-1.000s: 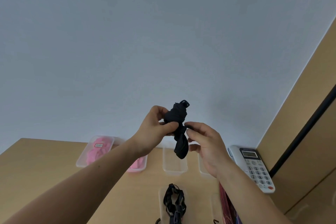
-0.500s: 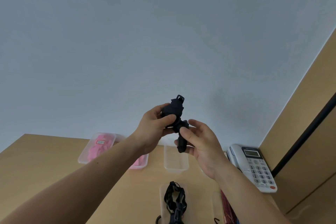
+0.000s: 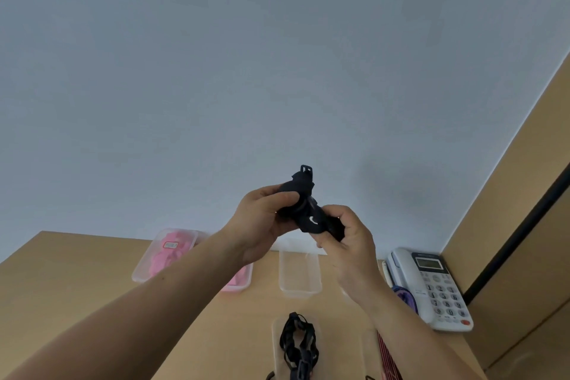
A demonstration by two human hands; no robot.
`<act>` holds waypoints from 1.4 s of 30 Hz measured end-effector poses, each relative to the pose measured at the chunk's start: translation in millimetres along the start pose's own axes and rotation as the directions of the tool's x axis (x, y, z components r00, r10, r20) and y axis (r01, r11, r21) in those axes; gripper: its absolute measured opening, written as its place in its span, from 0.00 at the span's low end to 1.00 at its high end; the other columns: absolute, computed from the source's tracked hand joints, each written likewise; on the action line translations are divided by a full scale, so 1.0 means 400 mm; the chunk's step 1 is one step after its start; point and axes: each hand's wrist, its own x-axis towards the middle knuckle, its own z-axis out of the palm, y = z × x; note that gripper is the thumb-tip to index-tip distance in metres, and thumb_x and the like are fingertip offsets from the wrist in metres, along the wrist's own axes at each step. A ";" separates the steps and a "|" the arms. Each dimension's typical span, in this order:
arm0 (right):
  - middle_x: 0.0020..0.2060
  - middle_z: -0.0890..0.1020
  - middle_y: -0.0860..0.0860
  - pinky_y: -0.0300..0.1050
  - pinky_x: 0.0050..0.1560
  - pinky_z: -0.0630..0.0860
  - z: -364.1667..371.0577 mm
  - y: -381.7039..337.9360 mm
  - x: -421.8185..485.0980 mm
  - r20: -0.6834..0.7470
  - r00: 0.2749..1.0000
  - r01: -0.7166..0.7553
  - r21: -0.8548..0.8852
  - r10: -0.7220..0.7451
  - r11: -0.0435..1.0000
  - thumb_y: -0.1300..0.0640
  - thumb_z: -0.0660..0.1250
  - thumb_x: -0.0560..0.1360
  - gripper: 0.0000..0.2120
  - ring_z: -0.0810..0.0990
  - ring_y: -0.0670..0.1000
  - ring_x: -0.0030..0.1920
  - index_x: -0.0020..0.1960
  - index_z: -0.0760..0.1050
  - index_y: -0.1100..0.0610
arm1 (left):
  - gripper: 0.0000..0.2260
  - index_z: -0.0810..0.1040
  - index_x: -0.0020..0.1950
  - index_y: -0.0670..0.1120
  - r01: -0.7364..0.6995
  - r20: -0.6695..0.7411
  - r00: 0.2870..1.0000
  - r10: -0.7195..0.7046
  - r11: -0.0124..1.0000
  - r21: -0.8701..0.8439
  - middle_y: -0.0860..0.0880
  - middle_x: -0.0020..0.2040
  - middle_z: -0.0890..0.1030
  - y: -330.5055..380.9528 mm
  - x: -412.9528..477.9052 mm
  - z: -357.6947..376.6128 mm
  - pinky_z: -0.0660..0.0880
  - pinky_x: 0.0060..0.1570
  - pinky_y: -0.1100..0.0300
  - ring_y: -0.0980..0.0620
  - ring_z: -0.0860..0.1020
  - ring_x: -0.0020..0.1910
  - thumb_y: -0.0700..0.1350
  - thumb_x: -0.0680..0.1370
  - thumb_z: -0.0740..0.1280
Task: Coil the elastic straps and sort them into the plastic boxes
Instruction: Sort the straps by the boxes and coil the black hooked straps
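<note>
A black elastic strap, partly wound into a coil with a plastic buckle sticking up, is held in the air above the wooden desk. My left hand grips the coiled part, thumb across it. My right hand pinches the loose end at the lower right. An empty clear plastic box stands below the hands. Two clear boxes with pink straps sit to the left. Nearer me, a box holds black straps.
A white desk telephone stands at the right against a brown wall panel. A purple item lies beside the phone. Red striped straps lie at the bottom right. A pale wall rises behind the desk.
The hanging tail of the black strap has been wound up round the coil. My right hand moved up and right, now pinching the short end. Both hands sit slightly lower against the desk.
</note>
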 end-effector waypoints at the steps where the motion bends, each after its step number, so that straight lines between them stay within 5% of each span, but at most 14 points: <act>1: 0.40 0.80 0.43 0.32 0.42 0.74 -0.002 0.002 -0.002 0.010 0.999 0.051 -0.040 -0.051 0.998 0.61 0.71 0.73 0.10 0.78 0.42 0.39 0.47 0.76 0.46 | 0.10 0.85 0.50 0.37 0.038 0.010 0.999 -0.038 0.999 -0.024 0.38 0.50 0.85 0.002 0.000 0.000 0.82 0.45 0.54 0.43 0.85 0.48 0.34 0.79 0.63; 8: 0.44 0.73 0.48 0.31 0.45 0.71 -0.033 0.005 0.005 0.207 0.959 0.230 -0.167 -0.194 0.959 0.73 0.69 0.69 0.22 0.75 0.44 0.43 0.45 0.74 0.45 | 0.11 0.80 0.57 0.34 0.280 0.062 0.959 -0.277 0.958 -0.057 0.41 0.46 0.84 0.016 0.004 -0.011 0.82 0.41 0.54 0.46 0.85 0.42 0.36 0.79 0.62; 12: 0.45 0.75 0.39 0.31 0.46 0.69 -0.059 -0.008 0.019 0.309 0.947 0.142 -0.159 -0.087 0.977 0.69 0.66 0.66 0.27 0.75 0.43 0.44 0.46 0.79 0.35 | 0.16 0.78 0.64 0.35 0.279 0.123 0.950 -0.287 0.957 0.080 0.42 0.50 0.82 0.035 0.013 -0.028 0.80 0.52 0.51 0.46 0.81 0.46 0.39 0.78 0.62; 17: 0.42 0.82 0.43 0.39 0.41 0.73 -0.058 -0.016 0.033 0.384 0.920 -0.021 -0.146 0.076 0.989 0.74 0.66 0.69 0.26 0.77 0.46 0.37 0.45 0.84 0.42 | 0.20 0.78 0.62 0.33 0.202 0.160 0.958 -0.238 0.956 0.212 0.41 0.51 0.79 0.045 0.013 -0.041 0.76 0.51 0.50 0.44 0.77 0.48 0.42 0.73 0.67; 23: 0.34 0.77 0.37 0.32 0.39 0.68 -0.043 -0.048 0.035 0.440 0.885 -0.030 -0.271 0.152 0.962 0.52 0.60 0.71 0.10 0.73 0.39 0.35 0.38 0.79 0.43 | 0.16 0.78 0.63 0.35 0.103 0.216 0.966 -0.144 0.976 0.191 0.40 0.53 0.79 0.044 0.007 -0.042 0.79 0.46 0.52 0.46 0.78 0.48 0.40 0.77 0.65; 25: 0.35 0.74 0.41 0.38 0.40 0.68 -0.039 -0.053 0.038 0.476 0.872 0.073 -0.351 0.111 0.934 0.46 0.60 0.71 0.11 0.72 0.42 0.36 0.33 0.75 0.45 | 0.16 0.78 0.63 0.33 0.104 0.207 0.968 -0.139 0.980 0.172 0.39 0.53 0.79 0.039 0.005 -0.040 0.79 0.44 0.53 0.46 0.78 0.46 0.39 0.77 0.65; 28: 0.39 0.73 0.52 0.54 0.44 0.71 -0.035 -0.057 0.046 0.533 0.839 0.120 -0.378 0.109 0.918 0.51 0.61 0.72 0.13 0.73 0.55 0.39 0.32 0.72 0.56 | 0.19 0.78 0.62 0.33 0.122 0.192 0.971 -0.145 0.984 0.126 0.40 0.49 0.80 0.023 0.004 -0.035 0.79 0.43 0.54 0.45 0.79 0.44 0.41 0.73 0.68; 31: 0.35 0.72 0.58 0.54 0.40 0.68 -0.038 -0.063 0.058 0.551 0.810 0.026 -0.372 0.199 0.928 0.54 0.60 0.71 0.14 0.70 0.57 0.37 0.37 0.71 0.66 | 0.15 0.81 0.58 0.36 0.084 0.200 0.975 -0.096 0.994 0.065 0.41 0.47 0.79 0.011 0.005 -0.032 0.78 0.42 0.55 0.46 0.80 0.40 0.41 0.74 0.67; 33: 0.27 0.71 0.48 0.41 0.33 0.64 -0.039 -0.066 0.062 0.574 0.771 -0.111 -0.303 0.274 0.946 0.55 0.58 0.71 0.17 0.66 0.46 0.29 0.38 0.71 0.70 | 0.12 0.83 0.55 0.38 0.022 0.227 0.973 -0.030 0.999 0.039 0.40 0.48 0.77 0.015 0.008 -0.029 0.78 0.42 0.55 0.46 0.79 0.39 0.41 0.75 0.66; 35: 0.25 0.73 0.43 0.33 0.27 0.61 -0.041 -0.067 0.063 0.594 0.730 -0.247 -0.233 0.339 0.941 0.53 0.56 0.73 0.16 0.65 0.41 0.24 0.39 0.74 0.65 | 0.11 0.83 0.55 0.39 -0.050 0.247 0.968 0.040 0.998 0.035 0.40 0.50 0.76 0.019 0.013 -0.026 0.78 0.43 0.57 0.47 0.78 0.39 0.40 0.76 0.65; 39: 0.29 0.69 0.49 0.38 0.26 0.55 -0.060 -0.024 0.060 0.499 0.707 -0.459 -0.214 0.500 0.862 0.37 0.62 0.77 0.21 0.58 0.46 0.26 0.39 0.72 0.55 | 0.12 0.82 0.58 0.39 -0.156 0.194 0.969 0.150 0.988 0.016 0.39 0.50 0.76 0.040 0.022 -0.045 0.79 0.44 0.55 0.46 0.79 0.40 0.39 0.76 0.65; 42: 0.29 0.70 0.49 0.38 0.25 0.54 -0.067 0.015 0.051 0.415 0.677 -0.641 -0.073 0.608 0.764 0.34 0.62 0.73 0.23 0.56 0.47 0.26 0.42 0.71 0.55 | 0.15 0.77 0.64 0.36 -0.166 0.171 0.974 0.148 0.981 0.097 0.42 0.44 0.77 0.041 0.025 -0.056 0.79 0.46 0.53 0.45 0.78 0.40 0.36 0.77 0.65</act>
